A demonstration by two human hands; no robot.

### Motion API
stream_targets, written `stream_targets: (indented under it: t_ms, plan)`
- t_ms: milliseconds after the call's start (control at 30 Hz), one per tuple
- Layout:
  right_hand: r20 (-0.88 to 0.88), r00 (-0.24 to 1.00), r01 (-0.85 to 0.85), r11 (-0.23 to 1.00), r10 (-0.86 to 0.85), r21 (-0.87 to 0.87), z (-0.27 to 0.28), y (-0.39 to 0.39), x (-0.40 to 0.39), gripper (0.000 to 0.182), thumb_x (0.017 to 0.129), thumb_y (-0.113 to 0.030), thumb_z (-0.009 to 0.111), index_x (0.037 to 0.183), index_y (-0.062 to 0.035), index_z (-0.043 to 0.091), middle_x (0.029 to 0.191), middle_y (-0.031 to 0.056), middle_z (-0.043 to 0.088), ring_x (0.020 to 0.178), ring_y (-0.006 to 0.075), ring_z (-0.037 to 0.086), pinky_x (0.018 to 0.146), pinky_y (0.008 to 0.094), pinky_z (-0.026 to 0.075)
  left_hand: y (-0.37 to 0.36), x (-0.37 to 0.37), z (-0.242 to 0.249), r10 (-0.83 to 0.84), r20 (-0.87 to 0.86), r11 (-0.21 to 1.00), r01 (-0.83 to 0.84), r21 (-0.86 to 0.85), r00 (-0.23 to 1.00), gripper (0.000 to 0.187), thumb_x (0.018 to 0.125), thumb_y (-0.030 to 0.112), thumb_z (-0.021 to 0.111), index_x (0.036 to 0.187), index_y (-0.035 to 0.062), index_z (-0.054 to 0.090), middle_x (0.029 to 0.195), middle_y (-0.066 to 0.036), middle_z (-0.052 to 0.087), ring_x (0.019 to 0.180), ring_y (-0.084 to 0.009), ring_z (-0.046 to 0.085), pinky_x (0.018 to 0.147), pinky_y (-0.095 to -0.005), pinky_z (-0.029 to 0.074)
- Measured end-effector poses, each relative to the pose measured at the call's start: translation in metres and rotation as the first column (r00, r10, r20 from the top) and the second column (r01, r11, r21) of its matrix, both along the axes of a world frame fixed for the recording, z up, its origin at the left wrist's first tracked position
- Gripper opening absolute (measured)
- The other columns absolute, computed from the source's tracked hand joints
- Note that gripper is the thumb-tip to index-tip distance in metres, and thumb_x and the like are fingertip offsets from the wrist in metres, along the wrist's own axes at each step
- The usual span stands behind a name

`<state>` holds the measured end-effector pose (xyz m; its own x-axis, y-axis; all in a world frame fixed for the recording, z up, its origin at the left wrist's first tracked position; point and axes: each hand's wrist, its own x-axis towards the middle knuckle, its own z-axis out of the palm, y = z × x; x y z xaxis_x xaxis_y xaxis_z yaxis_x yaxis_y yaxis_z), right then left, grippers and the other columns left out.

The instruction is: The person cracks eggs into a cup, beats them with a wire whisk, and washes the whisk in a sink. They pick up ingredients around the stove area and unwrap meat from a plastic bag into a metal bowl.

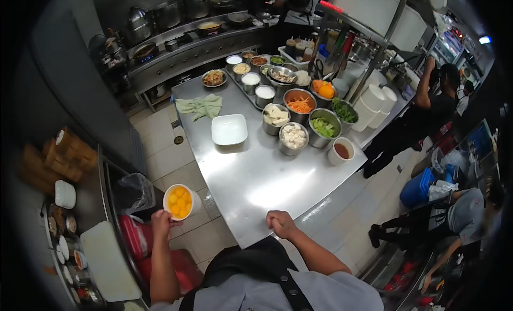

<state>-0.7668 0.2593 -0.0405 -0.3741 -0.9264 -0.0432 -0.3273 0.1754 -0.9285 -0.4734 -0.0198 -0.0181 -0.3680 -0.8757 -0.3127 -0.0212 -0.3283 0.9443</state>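
My left hand (pixel 162 224) grips the rim of a white tub (pixel 188 213) with several egg yolks (pixel 179 201) inside. The tub is in the air, left of the steel table's near corner. Over the table's near edge, my right hand (pixel 281 224) is curled into a fist; nothing shows sticking out of it. A white square dish (pixel 230 130) lies on the table ahead, with a crumpled green cloth (pixel 200 106) beyond it to the left.
Along the far and right side of the steel table (pixel 240 182) stand several metal bowls, among them shredded carrot (pixel 300 104), chopped greens (pixel 323 127) and white chunks (pixel 293 136). A cup of brown sauce (pixel 341 150) sits near the right edge. Co-workers (pixel 438 91) stand to the right. Stoves line the back.
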Motion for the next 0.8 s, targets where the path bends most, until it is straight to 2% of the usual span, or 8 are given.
stream_targets:
  t_ms: [67,267,300,367,500,567,667,800]
  plan:
    - [0.025,0.996,0.087,0.995,-0.086,-0.053,0.001,0.014,-0.017,0.016,0.071,-0.009,0.036,0.064,-0.0037,0.049,0.057,0.0093,0.052,0.055,0.0193,0.053,0.055,0.0321,0.044,0.0,-0.038,-0.004,-0.082,-0.004,0.996,0.082,0.021,0.997,0.014,0.075,0.004,0.046,0.074,-0.0082,0.054,0.069,-0.016,0.061,0.057,-0.0271,0.065,0.05,-0.0365,0.058]
    - [0.022,0.932,0.347,0.869,-0.363,-0.353,0.039,0.019,-0.054,0.037,0.091,-0.024,0.037,0.062,-0.0047,0.05,0.06,0.0074,0.055,0.057,0.0134,0.051,0.055,0.026,0.041,-0.003,-0.128,-0.013,-0.329,0.075,0.944,0.328,0.026,0.941,0.013,0.077,0.006,0.049,0.075,-0.0062,0.053,0.069,-0.017,0.061,0.058,-0.0288,0.066,0.049,-0.0341,0.056]
    - [0.108,0.918,0.395,0.859,-0.381,-0.326,0.048,0.016,-0.062,0.042,0.096,-0.035,0.038,0.074,-0.004,0.055,0.064,0.0067,0.057,0.058,0.0116,0.052,0.055,0.0239,0.041,0.003,-0.137,-0.016,-0.329,0.078,0.944,0.326,0.051,0.941,0.014,0.078,0.006,0.049,0.076,-0.0065,0.054,0.069,-0.017,0.062,0.057,-0.0277,0.066,0.049,-0.0335,0.056]
    - [0.1,0.846,0.533,0.827,-0.524,-0.177,0.065,0.007,-0.083,0.032,0.096,-0.033,0.044,0.089,-0.0032,0.055,0.069,0.005,0.06,0.062,0.0098,0.055,0.055,0.0218,0.042,0.005,-0.16,-0.016,-0.326,0.086,0.944,0.319,0.081,0.941,0.016,0.078,0.006,0.048,0.077,-0.0071,0.056,0.069,-0.017,0.063,0.056,-0.0254,0.066,0.049,-0.0323,0.055]
    - [0.086,0.814,0.571,0.765,-0.574,-0.297,0.082,-0.01,-0.166,0.03,0.092,-0.028,0.055,0.106,-0.0014,0.053,0.082,0.004,0.062,0.07,0.0098,0.06,0.056,0.0213,0.045,0.022,-0.189,-0.015,-0.293,0.136,0.955,0.283,0.089,0.947,0.014,0.078,0.006,0.05,0.078,-0.0074,0.057,0.069,-0.017,0.063,0.056,-0.0244,0.065,0.049,-0.0322,0.055]
    - [0.149,0.79,0.612,0.744,-0.595,-0.27,0.108,-0.023,-0.209,0.033,0.09,-0.018,0.058,0.114,0.0029,0.05,0.09,0.0073,0.06,0.078,0.0116,0.058,0.072,0.0254,0.048,0.03,-0.202,-0.017,-0.251,0.165,0.967,0.24,0.088,0.954,0.014,0.078,0.005,0.051,0.078,-0.0075,0.057,0.069,-0.017,0.063,0.055,-0.0246,0.065,0.049,-0.0323,0.055]
    - [0.137,0.813,0.577,0.75,-0.566,-0.323,0.132,-0.053,-0.285,0.051,0.089,-0.024,0.06,0.13,0.0024,0.042,0.107,0.012,0.059,0.093,0.0154,0.058,0.083,0.0276,0.046,0.041,-0.221,-0.026,-0.177,0.195,0.983,0.164,0.079,0.965,0.014,0.078,0.005,0.05,0.077,-0.0078,0.056,0.069,-0.017,0.063,0.056,-0.0253,0.066,0.049,-0.0322,0.055]
    - [-0.125,0.851,0.412,0.797,-0.509,-0.442,0.162,-0.118,-0.384,0.068,0.089,-0.029,0.059,0.141,0.0004,0.026,0.133,0.0214,0.045,0.107,0.0231,0.057,0.088,0.0314,0.045,0.067,-0.236,-0.026,-0.068,0.221,0.993,0.044,0.114,0.973,0.014,0.079,0.004,0.049,0.077,-0.0084,0.056,0.069,-0.018,0.063,0.057,-0.0259,0.066,0.047,-0.0313,0.055]
